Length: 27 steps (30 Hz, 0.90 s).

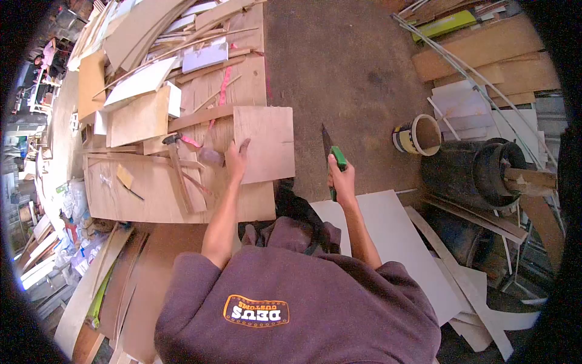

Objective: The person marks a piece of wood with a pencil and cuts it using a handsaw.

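My left hand (236,161) grips the left edge of a square plywood piece (267,142), thumb on its upper face and the other fingers partly hidden. The piece overhangs the right edge of the plywood-topped workbench (254,203). A short dark line, a mark or a cut, shows near its right edge. To the right, my right hand (343,183) is closed around the green handle of a handsaw (326,141). The dark blade points away from me, apart from the plywood. Left of my left hand lies a hammer (171,139), next to a blurred brownish object (211,156).
Wood offcuts and a white board (144,82) are heaped on the bench's far half. A yellow-and-black bucket (426,134) stands on the brown floor (357,67), beside a black drum (467,173). A large white sheet (394,242) lies by my right arm.
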Available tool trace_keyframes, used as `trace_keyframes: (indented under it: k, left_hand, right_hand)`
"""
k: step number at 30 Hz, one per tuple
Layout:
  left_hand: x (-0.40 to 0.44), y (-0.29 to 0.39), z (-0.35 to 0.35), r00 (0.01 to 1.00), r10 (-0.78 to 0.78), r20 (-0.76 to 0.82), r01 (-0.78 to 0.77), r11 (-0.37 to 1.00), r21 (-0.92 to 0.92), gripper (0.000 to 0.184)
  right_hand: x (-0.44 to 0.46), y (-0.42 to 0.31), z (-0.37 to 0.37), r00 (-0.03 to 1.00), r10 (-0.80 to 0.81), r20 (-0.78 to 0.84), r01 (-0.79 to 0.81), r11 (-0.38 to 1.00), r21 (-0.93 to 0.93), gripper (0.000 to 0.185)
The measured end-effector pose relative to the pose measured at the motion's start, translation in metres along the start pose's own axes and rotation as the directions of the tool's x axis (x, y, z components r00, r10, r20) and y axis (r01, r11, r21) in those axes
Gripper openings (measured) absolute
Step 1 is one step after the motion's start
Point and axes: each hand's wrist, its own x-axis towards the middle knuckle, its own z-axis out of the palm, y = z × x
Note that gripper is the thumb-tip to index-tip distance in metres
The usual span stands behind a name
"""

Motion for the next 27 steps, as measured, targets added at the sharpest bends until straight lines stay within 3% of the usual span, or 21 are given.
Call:
trace_keyframes:
  k: [1, 3, 7, 9, 10, 12, 16, 17, 19, 20, 21, 24, 27]
  left_hand:
    - [0.0, -0.014, 0.004, 1.0, -0.006, 0.004, 0.006, 1.0, 0.001, 0.055]
    - [-0.001, -0.034, 0.008, 0.991, -0.13, 0.009, 0.125, 0.964, 0.235, 0.055]
    - [-0.003, -0.033, 0.007, 0.989, -0.149, -0.016, 0.146, 0.94, 0.31, 0.055]
    - [0.0, -0.02, -0.001, 0.949, -0.313, 0.036, 0.265, 0.855, 0.447, 0.055]
    - [-0.001, -0.028, 0.002, 0.949, -0.313, 0.037, 0.264, 0.854, 0.447, 0.055]
    - [-0.003, -0.047, 0.012, 0.991, 0.043, -0.126, 0.049, 0.762, 0.646, 0.05]
    - [-0.006, -0.052, 0.019, 0.995, 0.093, -0.043, -0.041, 0.747, 0.663, 0.045]
    - [-0.01, -0.051, 0.018, 0.999, -0.047, -0.004, 0.047, 0.978, 0.202, 0.043]
    - [-0.015, -0.032, 0.015, 0.984, -0.148, 0.095, 0.17, 0.938, -0.303, 0.041]
    - [-0.017, -0.006, 0.01, 0.99, -0.123, 0.069, 0.111, 0.981, 0.158, 0.041]
    - [-0.019, 0.005, 0.009, 0.994, -0.088, 0.057, 0.038, 0.81, 0.585, 0.04]
    - [-0.024, 0.003, 0.008, 0.997, -0.074, 0.026, 0.054, 0.889, 0.456, 0.04]
    - [-0.022, 0.036, -0.011, 0.985, -0.137, 0.101, 0.072, 0.876, 0.477, 0.041]
  right_hand:
    - [-0.001, 0.001, 0.001, 1.0, 0.007, -0.002, -0.007, 1.0, -0.003, 0.029]
    - [-0.004, -0.001, 0.003, 1.0, 0.014, -0.015, -0.015, 0.999, -0.039, 0.03]
    - [-0.011, -0.009, 0.011, 0.999, 0.036, -0.022, -0.036, 0.999, 0.019, 0.03]
    - [-0.013, -0.01, 0.013, 0.999, 0.039, -0.003, -0.039, 0.998, 0.054, 0.028]
    - [-0.013, -0.009, 0.014, 0.999, 0.04, -0.003, -0.04, 0.998, 0.054, 0.028]
    - [-0.013, -0.009, 0.017, 0.999, -0.033, 0.037, 0.034, 0.999, -0.023, 0.029]
    - [-0.005, 0.004, 0.027, 0.997, -0.072, 0.015, 0.073, 0.994, -0.076, 0.03]
    - [-0.002, 0.009, 0.032, 0.995, -0.098, -0.011, 0.097, 0.992, -0.08, 0.03]
    - [0.004, 0.021, 0.037, 0.992, -0.126, -0.033, 0.123, 0.989, -0.084, 0.031]
    - [0.007, 0.026, 0.039, 0.988, -0.151, -0.028, 0.147, 0.983, -0.105, 0.032]
    - [0.009, 0.028, 0.04, 0.984, -0.176, -0.024, 0.172, 0.977, -0.128, 0.033]
    - [0.012, 0.037, 0.042, 0.981, -0.18, -0.077, 0.155, 0.953, -0.261, 0.033]
    - [0.027, 0.067, 0.041, 0.966, -0.236, -0.107, 0.179, 0.907, -0.382, 0.033]
